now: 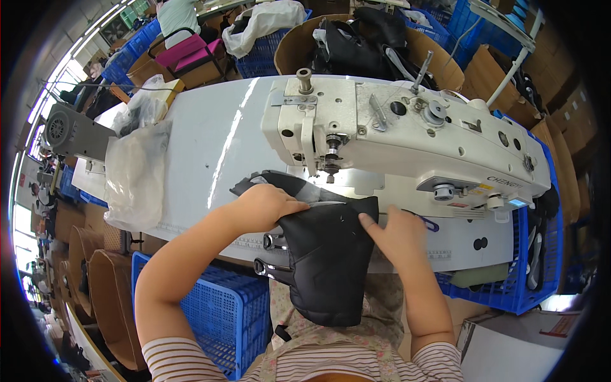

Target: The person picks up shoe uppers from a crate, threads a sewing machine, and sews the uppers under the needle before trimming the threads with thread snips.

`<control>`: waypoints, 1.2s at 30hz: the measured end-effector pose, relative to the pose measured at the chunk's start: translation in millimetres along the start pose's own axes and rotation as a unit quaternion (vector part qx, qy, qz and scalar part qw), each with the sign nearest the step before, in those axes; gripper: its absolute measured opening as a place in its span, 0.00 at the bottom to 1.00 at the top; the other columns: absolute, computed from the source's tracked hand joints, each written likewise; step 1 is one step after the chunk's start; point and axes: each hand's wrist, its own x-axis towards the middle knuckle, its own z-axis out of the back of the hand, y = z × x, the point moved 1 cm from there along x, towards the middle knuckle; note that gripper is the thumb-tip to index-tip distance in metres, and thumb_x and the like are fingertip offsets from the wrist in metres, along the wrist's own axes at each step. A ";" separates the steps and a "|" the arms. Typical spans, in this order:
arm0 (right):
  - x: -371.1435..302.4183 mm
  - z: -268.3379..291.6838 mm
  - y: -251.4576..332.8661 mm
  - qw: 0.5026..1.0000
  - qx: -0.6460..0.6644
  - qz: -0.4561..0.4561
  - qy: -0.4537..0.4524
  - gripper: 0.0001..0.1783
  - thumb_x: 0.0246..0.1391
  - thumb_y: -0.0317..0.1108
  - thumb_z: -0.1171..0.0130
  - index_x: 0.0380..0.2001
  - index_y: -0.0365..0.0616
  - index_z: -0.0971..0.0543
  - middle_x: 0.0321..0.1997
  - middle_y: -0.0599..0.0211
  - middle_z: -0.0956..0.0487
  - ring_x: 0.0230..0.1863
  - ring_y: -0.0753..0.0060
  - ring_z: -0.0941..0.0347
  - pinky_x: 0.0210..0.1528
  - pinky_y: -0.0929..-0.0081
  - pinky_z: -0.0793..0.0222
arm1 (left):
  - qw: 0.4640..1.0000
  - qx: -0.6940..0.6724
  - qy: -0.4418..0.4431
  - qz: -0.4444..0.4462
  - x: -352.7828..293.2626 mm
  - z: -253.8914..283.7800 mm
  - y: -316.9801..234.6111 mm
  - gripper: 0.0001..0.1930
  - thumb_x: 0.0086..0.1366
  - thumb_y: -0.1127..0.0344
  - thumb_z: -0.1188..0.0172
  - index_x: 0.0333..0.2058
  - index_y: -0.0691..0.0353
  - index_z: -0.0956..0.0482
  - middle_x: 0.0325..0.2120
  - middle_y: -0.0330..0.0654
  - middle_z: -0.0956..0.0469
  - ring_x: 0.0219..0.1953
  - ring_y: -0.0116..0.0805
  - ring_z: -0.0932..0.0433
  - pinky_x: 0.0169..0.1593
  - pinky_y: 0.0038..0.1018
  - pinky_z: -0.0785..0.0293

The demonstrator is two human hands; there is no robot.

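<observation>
We seem to be aligning the black piece [331, 261], draped over the front edge of the table [191, 140]; our left hand [264, 207] grips its top, our right hand [402, 239] touches its side (closure unclear). Feeding under the sewing machine [394, 127] would call for flat layers.

This place is a sewing workshop: a white sewing machine [394, 127] stands on the tabletop [197, 127], with blue crates [249, 331] and cardboard boxes [116, 318] around.

From here I get R grip [402, 237] pt. blurred, co-worker [179, 19] cut off at top edge, white box [509, 355] cut off btm R.
</observation>
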 end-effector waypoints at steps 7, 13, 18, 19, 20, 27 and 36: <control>-3.4 -31.2 20.0 0.890 -0.041 0.423 -0.166 0.56 0.37 0.72 0.39 0.55 0.28 0.31 0.55 0.43 0.28 0.60 0.47 0.33 0.65 0.56 0.43 | 0.999 0.000 0.052 0.003 15.3 4.3 4.2 0.33 0.41 0.76 0.36 0.52 0.55 0.24 0.40 0.43 0.19 0.41 0.44 0.21 0.44 0.36 0.25; 15.1 -47.3 26.2 0.918 0.002 0.386 -0.093 0.61 0.29 0.70 0.33 0.58 0.30 0.33 0.56 0.46 0.29 0.62 0.47 0.36 0.68 0.52 0.50 | 0.998 -0.037 0.039 0.019 9.6 -2.3 7.6 0.34 0.39 0.76 0.35 0.52 0.53 0.24 0.38 0.41 0.18 0.38 0.44 0.21 0.42 0.37 0.25; 11.2 -50.0 32.1 0.921 0.014 0.371 -0.115 0.53 0.28 0.65 0.30 0.51 0.33 0.27 0.45 0.56 0.26 0.52 0.55 0.31 0.61 0.58 0.44 | 0.997 -0.044 0.060 0.020 11.7 -1.8 9.4 0.36 0.35 0.76 0.34 0.51 0.53 0.23 0.39 0.40 0.19 0.37 0.44 0.21 0.42 0.36 0.25; 10.6 -52.0 31.7 0.922 0.013 0.371 -0.113 0.53 0.28 0.65 0.30 0.51 0.33 0.27 0.45 0.56 0.26 0.52 0.55 0.31 0.61 0.58 0.44 | 0.996 -0.050 0.074 0.021 12.1 -1.3 9.2 0.36 0.34 0.75 0.33 0.51 0.52 0.23 0.41 0.40 0.19 0.37 0.44 0.21 0.42 0.36 0.25; 9.5 -54.2 31.0 0.920 0.022 0.370 -0.125 0.51 0.27 0.64 0.29 0.49 0.34 0.26 0.44 0.58 0.26 0.50 0.56 0.31 0.60 0.59 0.44 | 0.996 -0.052 0.075 0.022 12.2 -1.5 8.9 0.36 0.34 0.75 0.33 0.51 0.52 0.23 0.41 0.40 0.19 0.37 0.44 0.21 0.42 0.36 0.25; 9.8 -54.0 33.3 0.933 0.039 0.346 -0.092 0.46 0.26 0.61 0.27 0.45 0.36 0.24 0.45 0.59 0.26 0.52 0.56 0.31 0.60 0.60 0.43 | 0.999 -0.003 0.003 -0.034 8.4 -4.6 11.5 0.38 0.32 0.74 0.30 0.51 0.52 0.23 0.54 0.39 0.25 0.58 0.40 0.29 0.50 0.35 0.25; 17.8 -58.7 35.8 0.917 0.025 0.375 -0.131 0.46 0.27 0.59 0.26 0.43 0.32 0.27 0.45 0.49 0.23 0.54 0.51 0.29 0.62 0.58 0.41 | 0.997 -0.043 0.057 0.013 9.1 -4.7 10.0 0.36 0.34 0.75 0.32 0.51 0.51 0.22 0.57 0.38 0.27 0.62 0.40 0.33 0.53 0.35 0.25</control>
